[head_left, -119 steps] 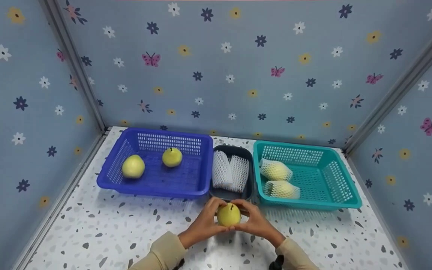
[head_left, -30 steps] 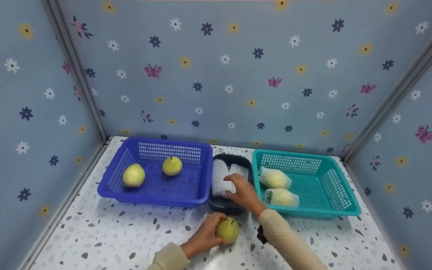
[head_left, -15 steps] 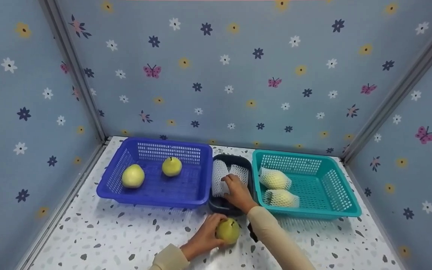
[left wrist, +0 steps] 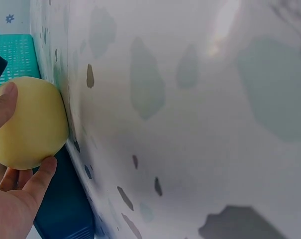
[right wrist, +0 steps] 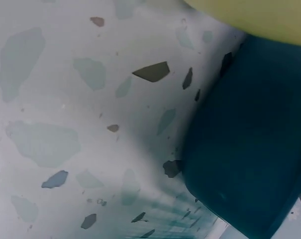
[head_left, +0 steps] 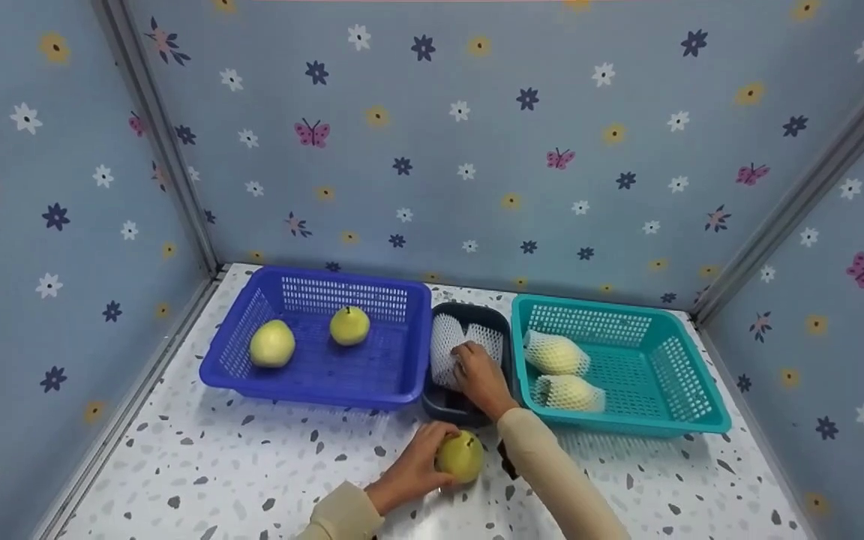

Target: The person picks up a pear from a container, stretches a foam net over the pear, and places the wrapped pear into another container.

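Note:
A yellow-green pear [head_left: 460,456] stands upright on the speckled table with its stem up. My left hand [head_left: 418,461] grips its left side, thumb in front and fingers behind; the left wrist view shows the thumb and fingers around the pear [left wrist: 31,124]. My right hand [head_left: 483,379] reaches into a small dark container [head_left: 443,405] and pinches a white foam fruit net [head_left: 445,341], with its thumb mostly hidden. Another foam net [head_left: 486,337] lies beside it. In the right wrist view the hand is out of sight; the dark container's wall [right wrist: 245,139] fills the right side.
On the left a blue basket [head_left: 312,394] holds two bare pears, one [head_left: 272,343] near its left wall and one [head_left: 349,325] farther back. A teal basket [head_left: 627,427] on the right holds two net-wrapped pears [head_left: 556,354]. Flower-patterned walls enclose the table.
Four seconds ago both hands held the pear; since then the right hand has moved into the dark container. Over the last second its fingers shift slightly at the foam net; the left hand stays.

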